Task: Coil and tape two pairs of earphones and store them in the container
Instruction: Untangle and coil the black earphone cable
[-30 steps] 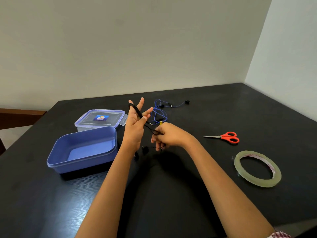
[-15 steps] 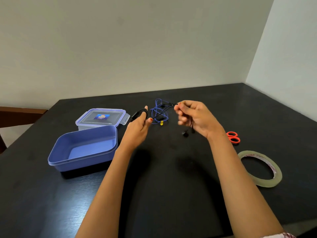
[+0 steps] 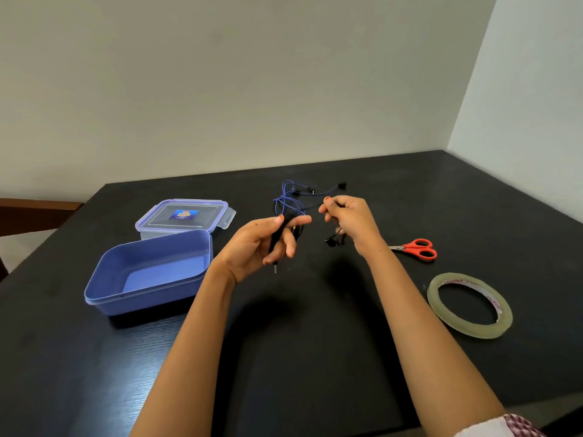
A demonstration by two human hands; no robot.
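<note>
Since half a second ago, our left hand (image 3: 255, 247) has rolled its palm toward us, and a plug now dangles below its fingers. The black earphones (image 3: 279, 233) are wound round those curled fingers, which grip the coil. The free cable runs across to our right hand (image 3: 350, 222), which pinches it, buds hanging just beneath. Both hands hover above the table (image 3: 299, 373). The container (image 3: 151, 294) sits left of the left hand. Beyond both hands, the blue earphones (image 3: 285, 200) lie loose.
</note>
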